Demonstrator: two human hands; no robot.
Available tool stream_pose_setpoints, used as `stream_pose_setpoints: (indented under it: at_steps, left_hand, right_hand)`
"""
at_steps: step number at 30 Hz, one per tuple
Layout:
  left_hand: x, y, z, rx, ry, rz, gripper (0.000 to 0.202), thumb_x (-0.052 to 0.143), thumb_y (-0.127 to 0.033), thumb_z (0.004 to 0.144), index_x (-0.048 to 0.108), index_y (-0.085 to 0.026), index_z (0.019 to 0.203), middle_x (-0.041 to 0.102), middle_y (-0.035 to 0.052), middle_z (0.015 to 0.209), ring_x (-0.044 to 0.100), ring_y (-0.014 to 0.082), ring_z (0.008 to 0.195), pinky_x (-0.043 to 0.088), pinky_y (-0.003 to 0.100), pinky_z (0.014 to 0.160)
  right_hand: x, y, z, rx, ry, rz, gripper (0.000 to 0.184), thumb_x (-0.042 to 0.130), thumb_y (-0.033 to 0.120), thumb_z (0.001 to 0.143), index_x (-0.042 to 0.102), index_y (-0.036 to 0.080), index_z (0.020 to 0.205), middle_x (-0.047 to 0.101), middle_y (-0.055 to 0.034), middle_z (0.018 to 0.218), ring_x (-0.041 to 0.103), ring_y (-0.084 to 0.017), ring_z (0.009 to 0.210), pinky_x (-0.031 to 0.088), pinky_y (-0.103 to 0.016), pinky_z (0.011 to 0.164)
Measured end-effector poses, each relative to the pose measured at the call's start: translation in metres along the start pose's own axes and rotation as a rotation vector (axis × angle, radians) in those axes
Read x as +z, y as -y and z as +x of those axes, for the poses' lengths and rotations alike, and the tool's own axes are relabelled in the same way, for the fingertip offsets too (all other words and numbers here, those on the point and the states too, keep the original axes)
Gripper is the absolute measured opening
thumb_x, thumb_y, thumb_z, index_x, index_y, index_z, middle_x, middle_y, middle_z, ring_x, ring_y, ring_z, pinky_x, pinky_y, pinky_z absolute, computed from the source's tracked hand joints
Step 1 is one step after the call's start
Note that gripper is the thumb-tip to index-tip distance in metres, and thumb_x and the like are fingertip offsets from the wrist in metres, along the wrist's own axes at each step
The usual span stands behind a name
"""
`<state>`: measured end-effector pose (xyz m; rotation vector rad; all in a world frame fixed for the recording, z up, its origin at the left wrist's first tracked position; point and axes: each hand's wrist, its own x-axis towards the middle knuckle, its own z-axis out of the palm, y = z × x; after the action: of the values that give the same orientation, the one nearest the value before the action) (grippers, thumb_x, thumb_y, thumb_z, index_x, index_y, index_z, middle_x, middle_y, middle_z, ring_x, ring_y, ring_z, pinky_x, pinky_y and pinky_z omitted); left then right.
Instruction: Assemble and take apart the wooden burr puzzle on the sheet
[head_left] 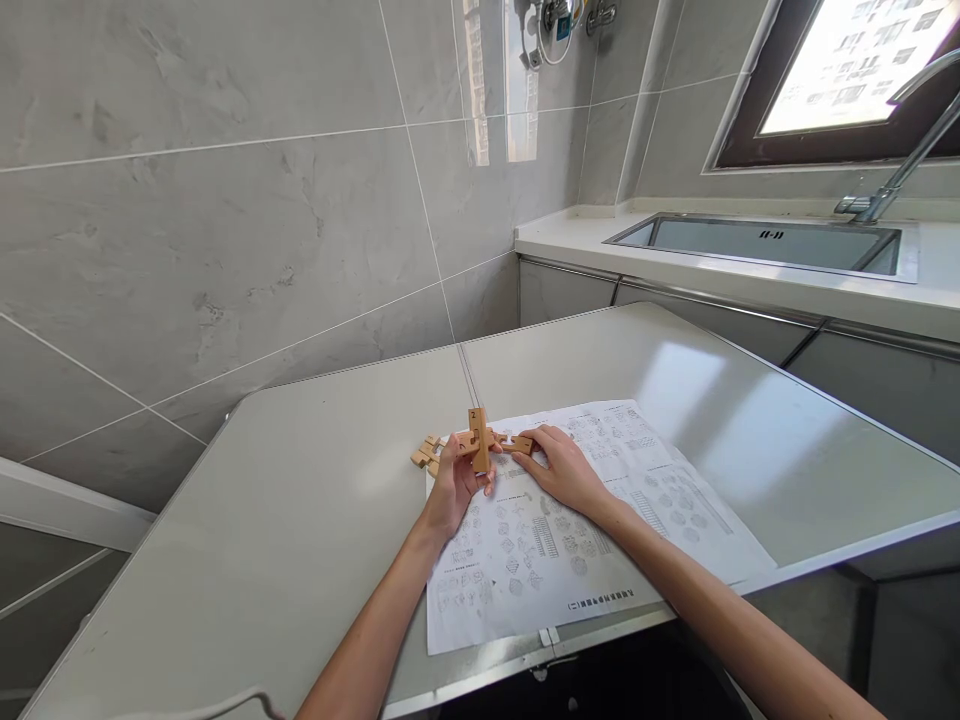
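Observation:
My left hand (450,495) is closed around a few interlocked wooden burr puzzle pieces (478,440). One piece stands upright with a "2" at its top, and another crosses it. Between the thumb and fingers of my right hand (559,465) is a separate notched wooden puzzle piece (522,445), pinched just to the right of the joined ones. More notched wooden pieces (426,454) lie on the table to the left, partly behind my left hand. Beneath both hands is a printed instruction sheet (517,610) covered in small diagrams.
The pale, glossy folding table (225,560) meets a grey tiled wall (262,230) at the back. To the right are a counter (750,285) with a sink (757,240), a tap (892,180) and a window (840,75). A cable (225,705) shows at the lower left edge.

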<state>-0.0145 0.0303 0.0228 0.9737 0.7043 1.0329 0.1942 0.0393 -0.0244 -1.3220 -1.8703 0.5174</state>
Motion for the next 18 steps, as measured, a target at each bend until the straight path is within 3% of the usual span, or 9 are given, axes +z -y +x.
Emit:
stream_pose_setpoints:
  at_steps: [18]
  left_hand:
    - [-0.0002, 0.0007, 0.0006, -0.008, -0.009, -0.014, 0.069, 0.056, -0.076, 0.092, 0.073, -0.014, 0.118, 0.069, 0.0149, 0.114, 0.052, 0.015, 0.069, 0.044, 0.03, 0.058]
  right_hand:
    - [0.0048, -0.0068, -0.0018, -0.076, 0.042, -0.085, 0.016, 0.068, 0.034, 0.097, 0.067, 0.024, 0.11, 0.068, -0.0089, 0.105, 0.061, -0.03, 0.101, 0.05, -0.046, 0.092]
